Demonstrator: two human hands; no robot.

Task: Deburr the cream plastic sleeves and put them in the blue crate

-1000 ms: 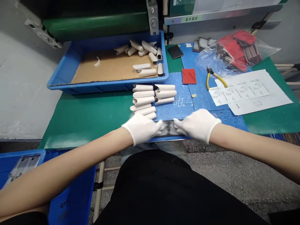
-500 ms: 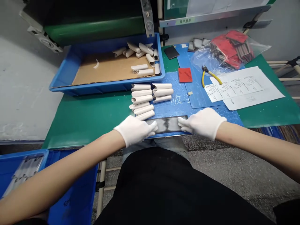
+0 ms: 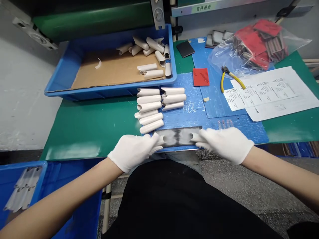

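Note:
My left hand (image 3: 137,149), in a white glove, is closed around a short white plastic tube (image 3: 161,140) whose end pokes out to the right. Another white tube is gripped by my gloved right hand (image 3: 221,142), its scooped end pointing left. Both tube ends are over a pair of black-edged, grey-white worn abrasive pads (image 3: 178,136) lying side by side at the bench's front edge. Whether the tubes touch the pads, I cannot tell. Just behind my left hand, several white tubes with scooped ends (image 3: 149,108) lie stacked in two columns.
A blue bin (image 3: 109,88) lined with cardboard holds more tubes at the back left. To the right are a red pad (image 3: 200,77), yellow-handled cutters (image 3: 231,79), printed sheets (image 3: 281,96) and a plastic bag of red pads (image 3: 261,46). A roller (image 3: 94,23) overhangs the bin.
Both hands have drawn apart and slightly nearer to me, and the tube ends now show clearly between the fingers. The camera view has shifted a little.

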